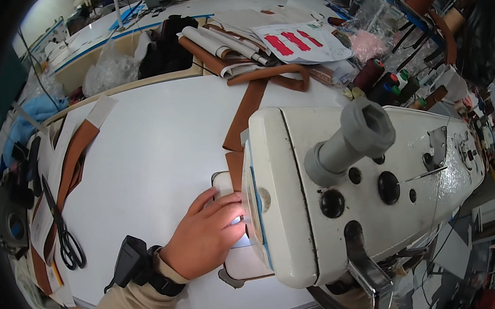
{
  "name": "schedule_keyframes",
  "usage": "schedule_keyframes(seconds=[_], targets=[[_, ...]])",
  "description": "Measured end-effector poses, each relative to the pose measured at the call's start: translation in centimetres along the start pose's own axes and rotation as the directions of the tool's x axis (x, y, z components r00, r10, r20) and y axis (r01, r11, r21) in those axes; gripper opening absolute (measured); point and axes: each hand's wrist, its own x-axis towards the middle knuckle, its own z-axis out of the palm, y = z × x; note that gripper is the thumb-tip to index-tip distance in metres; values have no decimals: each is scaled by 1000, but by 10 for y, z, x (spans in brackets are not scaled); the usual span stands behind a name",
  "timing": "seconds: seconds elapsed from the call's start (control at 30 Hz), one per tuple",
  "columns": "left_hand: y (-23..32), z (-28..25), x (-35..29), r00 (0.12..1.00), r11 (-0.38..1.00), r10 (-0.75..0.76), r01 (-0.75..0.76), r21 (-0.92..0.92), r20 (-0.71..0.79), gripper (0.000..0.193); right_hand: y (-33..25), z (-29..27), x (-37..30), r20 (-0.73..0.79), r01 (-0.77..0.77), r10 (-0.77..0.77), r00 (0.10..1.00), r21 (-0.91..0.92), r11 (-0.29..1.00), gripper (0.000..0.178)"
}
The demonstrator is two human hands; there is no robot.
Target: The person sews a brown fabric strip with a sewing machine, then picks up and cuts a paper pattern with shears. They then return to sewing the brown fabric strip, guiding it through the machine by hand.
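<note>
My left hand (205,236) lies on the metal bed plate (222,184) of a white sewing machine (291,210). Its fingers are stretched out and the thumb is apart, with the fingertips partly hidden behind the machine's head. Just beyond the fingers, a brown leather-like strip (235,167) runs in beside the machine. A small light shines by the fingers. A black device is strapped to my left wrist. My right hand does not show; the machine covers that side.
Black-handled scissors (68,246) lie at the left, beside brown strips (77,150). Behind the machine are rolled brown and white material (222,46), a paper with red shapes (296,42) and thread spools (374,77). Plastic bags (109,69) sit in a trough at the back.
</note>
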Motion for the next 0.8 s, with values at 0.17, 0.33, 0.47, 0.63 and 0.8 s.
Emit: schedule_keyframes(seconds=[0.17, 0.33, 0.47, 0.63, 0.8], targets=[[-3, 5, 4, 998, 993, -59, 59, -103, 2, 23, 8, 7, -6, -29, -56, 56, 998, 20, 998, 35], [1, -1, -1, 971, 979, -27, 74, 189, -239, 36, 8, 2, -6, -94, -141, 152, 984, 116, 983, 36], [-10, -16, -32, 861, 921, -157, 305, 244, -483, 37, 0, 1, -2, -129, -174, 200, 971, 188, 967, 36], [-49, -90, -116, 760, 655, -303, 604, 454, -576, 27, -30, -16, -14, -169, -80, 106, 980, 156, 985, 25], [-91, -159, -174, 645, 316, -499, 757, 571, -579, 12, -64, -23, -28, -233, 5, 23, 972, 115, 993, 22]])
